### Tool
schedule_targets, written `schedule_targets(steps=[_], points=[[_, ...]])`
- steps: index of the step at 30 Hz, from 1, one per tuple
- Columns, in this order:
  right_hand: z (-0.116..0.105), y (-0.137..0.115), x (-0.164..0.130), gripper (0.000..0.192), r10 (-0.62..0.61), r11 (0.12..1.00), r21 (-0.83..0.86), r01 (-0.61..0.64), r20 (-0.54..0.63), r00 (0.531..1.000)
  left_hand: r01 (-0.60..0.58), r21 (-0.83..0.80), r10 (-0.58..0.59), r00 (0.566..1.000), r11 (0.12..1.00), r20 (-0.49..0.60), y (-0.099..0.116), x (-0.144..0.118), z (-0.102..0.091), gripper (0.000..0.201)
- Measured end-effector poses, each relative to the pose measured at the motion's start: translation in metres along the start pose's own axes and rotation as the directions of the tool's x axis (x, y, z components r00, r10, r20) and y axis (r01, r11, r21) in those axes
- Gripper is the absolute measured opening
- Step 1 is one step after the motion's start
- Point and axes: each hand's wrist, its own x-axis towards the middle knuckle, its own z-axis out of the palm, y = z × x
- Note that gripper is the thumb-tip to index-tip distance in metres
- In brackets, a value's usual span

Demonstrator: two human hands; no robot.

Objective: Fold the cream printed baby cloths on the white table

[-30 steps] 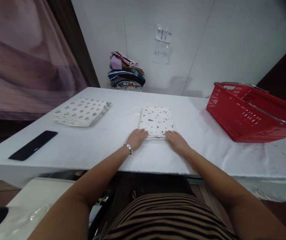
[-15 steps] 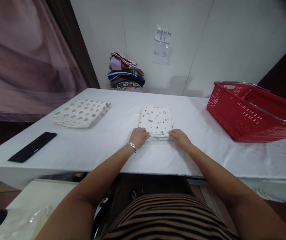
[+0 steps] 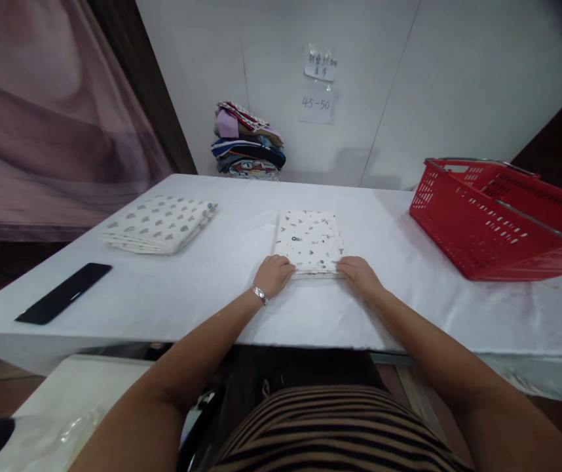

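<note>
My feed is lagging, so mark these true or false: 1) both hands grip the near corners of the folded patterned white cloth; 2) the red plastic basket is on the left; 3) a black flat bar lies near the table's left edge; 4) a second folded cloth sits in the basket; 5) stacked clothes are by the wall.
1) Left hand and right hand hold the near corners of the folded patterned white cloth: true.
2) False: the red plastic basket stands on the right.
3) The black flat bar: true.
4) False: the second folded cloth lies on the white table, far left.
5) Stacked clothes: true.
</note>
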Motion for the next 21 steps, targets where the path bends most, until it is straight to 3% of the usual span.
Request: schedule_targets(steps=[7,15,21], points=[[0.000,0.001,-0.002,0.024,0.040,0.997,0.070,-0.036,-0.064,0.997,0.042,-0.040,-0.042,0.999,0.998,-0.007,0.000,0.003,0.003,0.022],[-0.007,-0.005,-0.002,0.023,0.047,0.996,0.082,-0.042,-0.057,0.997,0.048,-0.101,-0.050,0.999,0.994,-0.020,0.001,0.007,0.001,0.017],[-0.007,-0.006,-0.004,0.021,0.016,0.997,0.075,-0.012,-0.054,0.998,0.014,-0.074,-0.016,0.999,0.997,-0.028,0.016,0.014,0.002,0.038]])
